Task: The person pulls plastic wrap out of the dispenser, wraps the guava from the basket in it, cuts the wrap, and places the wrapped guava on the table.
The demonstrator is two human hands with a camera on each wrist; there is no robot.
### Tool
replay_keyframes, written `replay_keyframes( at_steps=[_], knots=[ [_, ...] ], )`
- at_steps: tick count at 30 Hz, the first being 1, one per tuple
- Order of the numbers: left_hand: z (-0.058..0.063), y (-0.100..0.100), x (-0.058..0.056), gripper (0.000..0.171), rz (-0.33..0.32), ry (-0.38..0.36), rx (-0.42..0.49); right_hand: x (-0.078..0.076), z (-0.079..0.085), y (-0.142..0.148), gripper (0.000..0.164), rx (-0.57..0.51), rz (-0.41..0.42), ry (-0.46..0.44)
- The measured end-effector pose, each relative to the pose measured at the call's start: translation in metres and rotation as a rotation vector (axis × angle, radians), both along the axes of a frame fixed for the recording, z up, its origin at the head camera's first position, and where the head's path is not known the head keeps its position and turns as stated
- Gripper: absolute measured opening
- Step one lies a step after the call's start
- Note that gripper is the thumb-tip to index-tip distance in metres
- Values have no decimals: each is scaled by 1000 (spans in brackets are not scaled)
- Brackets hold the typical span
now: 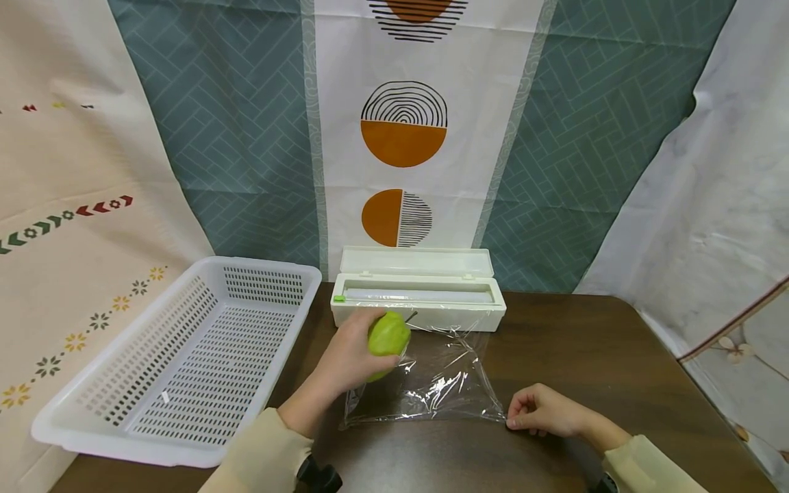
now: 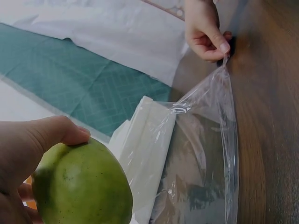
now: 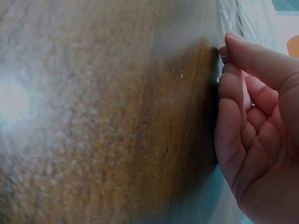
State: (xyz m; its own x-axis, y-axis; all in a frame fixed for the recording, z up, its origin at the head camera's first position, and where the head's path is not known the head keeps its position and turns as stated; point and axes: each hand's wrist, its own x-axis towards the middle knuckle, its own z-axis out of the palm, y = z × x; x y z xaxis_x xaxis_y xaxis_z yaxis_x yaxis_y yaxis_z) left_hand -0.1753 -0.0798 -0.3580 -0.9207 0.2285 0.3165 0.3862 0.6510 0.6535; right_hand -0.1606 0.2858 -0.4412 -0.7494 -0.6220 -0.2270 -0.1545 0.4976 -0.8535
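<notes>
My left hand (image 1: 350,352) grips a green pear (image 1: 390,340) by its sides, its dark stem pointing up and right. In the left wrist view the pear (image 2: 86,184) fills the lower left, with the thumb over its top. Clear plastic wrap (image 1: 440,383) stretches from the front of a white wrap dispenser (image 1: 419,315) toward me, wrinkled and shiny. The pear overlaps the sheet's left part in the head view. At the sheet's near right corner, my right hand (image 1: 545,411) pinches the film between thumb and forefinger, close over the table; the other fingers are curled.
The dispenser's lid (image 1: 416,261) stands raised, showing the roll inside, and a green slider (image 1: 339,298) sits at its left end. A white perforated basket (image 1: 246,404) lies at the left. Patterned cloths (image 1: 246,103) hang behind the dark wooden table (image 1: 567,342).
</notes>
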Motion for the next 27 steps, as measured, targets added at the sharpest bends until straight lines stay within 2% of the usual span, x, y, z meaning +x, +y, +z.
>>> replay_keyframes(
  at_steps=[6, 14, 27],
  knots=[
    [-4, 9, -6, 67, -40, 29, -23, 0, 0, 0, 20, -11, 0, -10],
    [-11, 22, -14, 69, -105, 24, -58, -1, 0, -1, 19, -17, 1, -11],
    [-16, 43, -25, 73, -201, 39, -193, -1, 0, 0, 20, -11, 7, -10]
  ],
)
